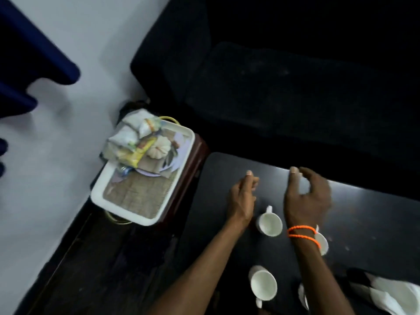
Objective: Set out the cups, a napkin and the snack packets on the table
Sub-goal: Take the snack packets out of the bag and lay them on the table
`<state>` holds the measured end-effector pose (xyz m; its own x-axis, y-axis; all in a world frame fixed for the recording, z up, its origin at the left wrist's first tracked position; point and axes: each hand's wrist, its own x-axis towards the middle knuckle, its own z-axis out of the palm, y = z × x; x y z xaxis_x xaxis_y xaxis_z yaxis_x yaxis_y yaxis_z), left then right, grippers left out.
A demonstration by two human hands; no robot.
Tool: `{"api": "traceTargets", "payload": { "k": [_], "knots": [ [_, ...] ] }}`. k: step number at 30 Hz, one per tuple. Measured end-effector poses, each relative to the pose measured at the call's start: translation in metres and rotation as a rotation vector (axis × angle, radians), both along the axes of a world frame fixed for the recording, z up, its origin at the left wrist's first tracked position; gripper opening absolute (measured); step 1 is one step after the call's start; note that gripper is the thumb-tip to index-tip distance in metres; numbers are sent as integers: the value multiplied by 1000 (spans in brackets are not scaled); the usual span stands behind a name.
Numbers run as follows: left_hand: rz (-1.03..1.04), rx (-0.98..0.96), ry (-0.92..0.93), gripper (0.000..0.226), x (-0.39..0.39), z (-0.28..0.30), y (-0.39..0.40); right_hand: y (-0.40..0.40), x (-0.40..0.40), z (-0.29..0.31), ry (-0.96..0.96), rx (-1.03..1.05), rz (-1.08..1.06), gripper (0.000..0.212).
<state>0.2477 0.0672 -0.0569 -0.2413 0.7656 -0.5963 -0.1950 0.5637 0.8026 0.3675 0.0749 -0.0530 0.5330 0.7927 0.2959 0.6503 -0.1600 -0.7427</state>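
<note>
Snack packets [134, 142] heaped at far end of tray [100, 192], up and left of both hands. Left hand [242, 198] nearer, loosely open, empty; right hand [306, 196] likewise. Cups [270, 221] already on table [363, 212].

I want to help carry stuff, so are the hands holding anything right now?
No. The left hand and right hand hover empty above the table, fingers loosely curled. The nearest cup stands untouched between the wrists.

bare forearms, orange bead bracelets [303, 234] on right wrist.
</note>
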Motion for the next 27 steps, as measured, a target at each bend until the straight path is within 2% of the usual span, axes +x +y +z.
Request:
{"api": "traceTargets", "payload": {
  "k": [6, 12, 14, 17, 19, 20, 21, 23, 25, 27],
  "knots": [
    [246, 49, 49, 50, -132, -3, 25, 34, -157, -6, 24, -182, 490, 28],
    [381, 119, 223, 43, -271, -8, 48, 71, -280, -8, 98, -276, 757, 36],
    [407, 150, 384, 42, -312, -10, 53, 85, -317, -10, 86, -273, 860, 43],
    [443, 193, 760, 43, -363, -12, 62, 109, -368, -13, -29, -286, 990, 57],
    [405, 153, 984, 44, -392, -14, 71, 121, -393, -19, -129, -341, 1025, 62],
    [342, 86, 1023, 46, -405, -15, 76, 124, -401, -22, -166, -391, 1024, 61],
    [256, 8, 1014, 51, -415, -17, 81, 123, -406, -27, -186, -442, 1015, 59],
    [117, -92, 878, 66, -430, -22, 88, 116, -407, -36, -172, -498, 995, 58],
    [81, -103, 754, 78, -435, -22, 91, 108, -402, -44, -113, -514, 977, 60],
    [123, -55, 675, 73, -436, -19, 91, 103, -395, -49, -27, -525, 951, 57]
  ]
}}
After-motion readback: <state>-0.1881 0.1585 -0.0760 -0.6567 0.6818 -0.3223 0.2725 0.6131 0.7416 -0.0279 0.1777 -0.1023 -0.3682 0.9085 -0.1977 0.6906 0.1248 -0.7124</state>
